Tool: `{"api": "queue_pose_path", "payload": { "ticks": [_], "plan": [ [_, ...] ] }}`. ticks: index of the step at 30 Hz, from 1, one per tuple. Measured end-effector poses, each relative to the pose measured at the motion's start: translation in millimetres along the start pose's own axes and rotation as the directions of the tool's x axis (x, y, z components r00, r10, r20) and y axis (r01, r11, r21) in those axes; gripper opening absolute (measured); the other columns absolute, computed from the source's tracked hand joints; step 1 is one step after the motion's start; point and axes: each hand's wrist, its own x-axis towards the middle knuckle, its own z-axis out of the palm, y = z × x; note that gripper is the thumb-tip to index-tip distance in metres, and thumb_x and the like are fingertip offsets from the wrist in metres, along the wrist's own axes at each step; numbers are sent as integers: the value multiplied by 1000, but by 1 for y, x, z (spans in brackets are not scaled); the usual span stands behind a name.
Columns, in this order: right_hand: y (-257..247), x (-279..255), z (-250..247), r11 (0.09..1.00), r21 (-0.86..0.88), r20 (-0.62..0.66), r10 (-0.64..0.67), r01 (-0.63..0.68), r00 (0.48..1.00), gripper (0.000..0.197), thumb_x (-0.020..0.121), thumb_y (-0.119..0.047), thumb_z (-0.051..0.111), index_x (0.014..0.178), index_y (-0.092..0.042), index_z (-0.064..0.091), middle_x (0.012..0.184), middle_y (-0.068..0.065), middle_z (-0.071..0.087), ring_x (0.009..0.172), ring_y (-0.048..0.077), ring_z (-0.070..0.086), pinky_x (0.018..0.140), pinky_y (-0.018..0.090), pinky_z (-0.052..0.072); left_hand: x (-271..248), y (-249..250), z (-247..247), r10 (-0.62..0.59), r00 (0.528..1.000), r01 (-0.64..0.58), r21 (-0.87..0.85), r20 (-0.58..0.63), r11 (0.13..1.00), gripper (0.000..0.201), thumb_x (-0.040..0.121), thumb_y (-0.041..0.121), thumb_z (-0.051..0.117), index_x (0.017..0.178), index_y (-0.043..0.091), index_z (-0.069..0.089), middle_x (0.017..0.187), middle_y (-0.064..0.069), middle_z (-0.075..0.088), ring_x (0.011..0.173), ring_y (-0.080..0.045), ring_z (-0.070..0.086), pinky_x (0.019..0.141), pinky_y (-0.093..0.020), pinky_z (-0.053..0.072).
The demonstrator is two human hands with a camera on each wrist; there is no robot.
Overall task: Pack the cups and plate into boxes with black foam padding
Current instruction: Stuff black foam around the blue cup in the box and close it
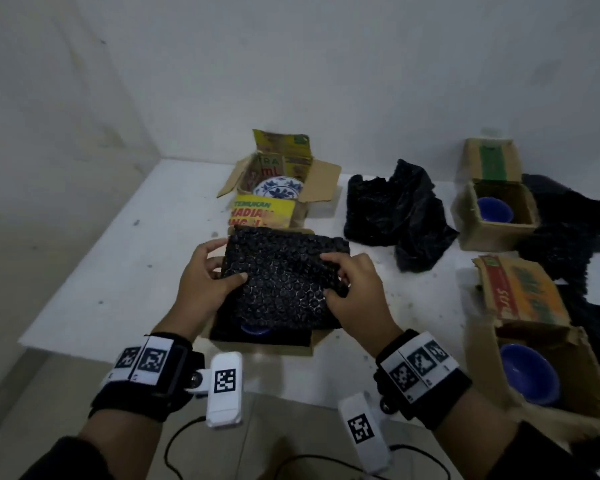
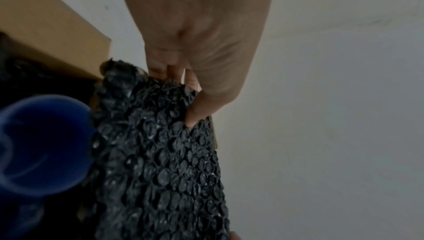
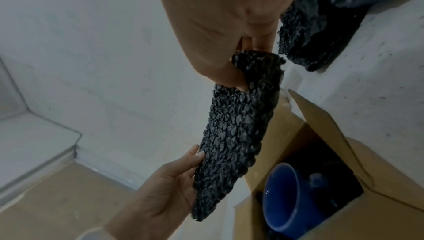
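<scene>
A black bubbled padding sheet (image 1: 284, 278) is held flat above an open cardboard box (image 1: 312, 342) near the table's front edge. My left hand (image 1: 210, 271) pinches its left edge, thumb on top (image 2: 197, 115). My right hand (image 1: 350, 289) pinches its right edge (image 3: 238, 80). Under the sheet a blue cup (image 1: 255, 330) peeks out of the box; the wrist views show the cup (image 2: 41, 146) (image 3: 284, 196) standing inside on dark padding. A blue-and-white plate (image 1: 278, 188) lies in a yellow-printed box (image 1: 321, 181) behind.
Crumpled black padding (image 1: 395, 213) lies at centre right. Two more open boxes on the right each hold a blue cup (image 1: 494, 209) (image 1: 530, 374). More black padding (image 1: 568, 230) lies at the far right. The white table's front edge (image 1: 118, 351) is close to my wrists.
</scene>
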Motion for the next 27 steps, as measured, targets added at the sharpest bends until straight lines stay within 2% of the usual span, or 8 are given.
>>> {"api": "queue_pose_path", "payload": {
  "ticks": [3,8,11,14,17,19,23,27],
  "plan": [
    [-3,1,19,989,-146,147,23,-1,989,49,81,1,58,126,-19,52,97,-1,35,75,15,43,65,24,40,5,-25,-11,-44,999,43,125,6,991,61,76,1,74,127,18,46,101,-7,61,79,-13,59,64,-23,45],
    [4,1,45,946,-323,305,97,7,947,53,84,-1,54,133,-21,46,101,-4,29,74,16,42,57,18,34,12,-61,-17,-100,994,83,270,50,959,60,73,6,77,124,19,49,92,0,62,90,-20,61,84,-37,51],
    [8,1,55,926,-379,347,137,5,928,54,84,-3,53,135,-18,44,111,2,34,87,21,47,64,21,40,16,-73,-20,-81,995,54,343,65,938,61,72,10,78,124,21,48,94,-2,63,92,-21,62,79,-32,48],
    [7,2,62,871,-490,319,172,7,932,54,77,-4,58,129,-11,48,115,11,37,98,29,45,67,28,43,20,-78,-23,-41,996,4,411,83,911,62,73,15,79,125,23,47,93,1,62,88,-17,59,71,-24,41],
    [2,1,66,803,-586,187,3,108,982,55,52,-7,66,106,-3,61,103,19,50,88,38,53,67,39,50,24,-85,-30,29,991,-86,462,129,883,64,72,19,80,127,20,48,96,1,58,88,-14,54,71,-25,40],
    [-9,2,70,768,-612,171,-104,188,980,60,52,-17,66,111,-7,61,110,20,54,97,39,53,81,44,48,27,-91,-35,88,984,-153,481,156,863,65,69,20,82,127,17,50,95,-1,60,88,-14,54,70,-26,42],
    [-30,11,93,781,-456,465,-200,427,862,70,75,-33,67,138,-18,41,147,9,36,137,33,30,111,48,25,28,-101,-41,194,963,-253,368,189,895,58,75,40,70,126,19,49,96,-1,69,86,-12,65,71,-33,55],
    [-19,24,125,729,-440,720,-63,525,691,74,92,-45,49,151,-21,10,159,-5,0,146,17,-7,117,40,-4,21,-91,-45,56,987,-76,130,148,989,39,99,32,42,137,30,36,122,13,58,108,2,56,88,-21,46]
  ]
}}
